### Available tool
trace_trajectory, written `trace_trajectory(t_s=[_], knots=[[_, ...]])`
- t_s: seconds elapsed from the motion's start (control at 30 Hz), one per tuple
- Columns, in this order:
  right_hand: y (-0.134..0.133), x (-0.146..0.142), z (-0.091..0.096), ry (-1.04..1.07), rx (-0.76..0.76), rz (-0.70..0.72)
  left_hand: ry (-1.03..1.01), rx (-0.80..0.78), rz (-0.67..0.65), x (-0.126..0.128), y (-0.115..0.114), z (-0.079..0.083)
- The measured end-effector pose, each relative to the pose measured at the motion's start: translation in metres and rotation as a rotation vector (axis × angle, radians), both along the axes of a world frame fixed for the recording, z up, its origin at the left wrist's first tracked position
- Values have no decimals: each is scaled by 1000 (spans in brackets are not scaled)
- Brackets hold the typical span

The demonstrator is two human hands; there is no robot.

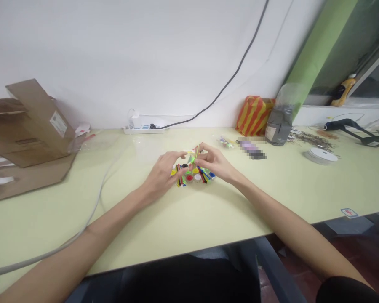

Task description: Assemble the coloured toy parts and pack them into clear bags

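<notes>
My right hand [215,162] pinches a small bright-green plastic piece [192,160] with a thin yellow-green strip standing up from it. Opposite it, my left hand [164,171] has its thumb and forefinger apart, close to that piece, and I see nothing gripped in it. Under and between both hands lies a cluster of small colourful plastic parts. Among them are a round red-topped piece [189,178], a round white-topped piece [197,178] and several thin coloured sticks [180,181]. My fingers hide part of the cluster.
A cardboard box [34,134] stands at left, with a grey cable [97,198] across the table. A power strip [144,130] lies by the wall. Behind right are a small bag of parts [226,142], a striped bag [252,115], a dark bag [278,124] and a white spool [321,155].
</notes>
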State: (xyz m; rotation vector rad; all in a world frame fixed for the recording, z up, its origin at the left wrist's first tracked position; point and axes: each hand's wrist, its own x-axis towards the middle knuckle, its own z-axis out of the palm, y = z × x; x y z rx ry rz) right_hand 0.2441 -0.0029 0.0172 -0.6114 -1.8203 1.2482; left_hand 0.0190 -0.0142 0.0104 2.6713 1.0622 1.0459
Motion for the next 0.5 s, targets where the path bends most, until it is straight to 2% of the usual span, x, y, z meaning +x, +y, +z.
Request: trace_trajectory(t_s=[0.17, 0.37, 0.5], knots=[[-2, -7, -10, -16, -78, 125, -25, -56, -59, -1, -3, -1], [-11, -7, -1, -60, -60, 129, -26, -103, -23, 2, -6, -2], [-12, -5, 2, -84, -43, 130, 10, -112, -60, 3, -6, -3]])
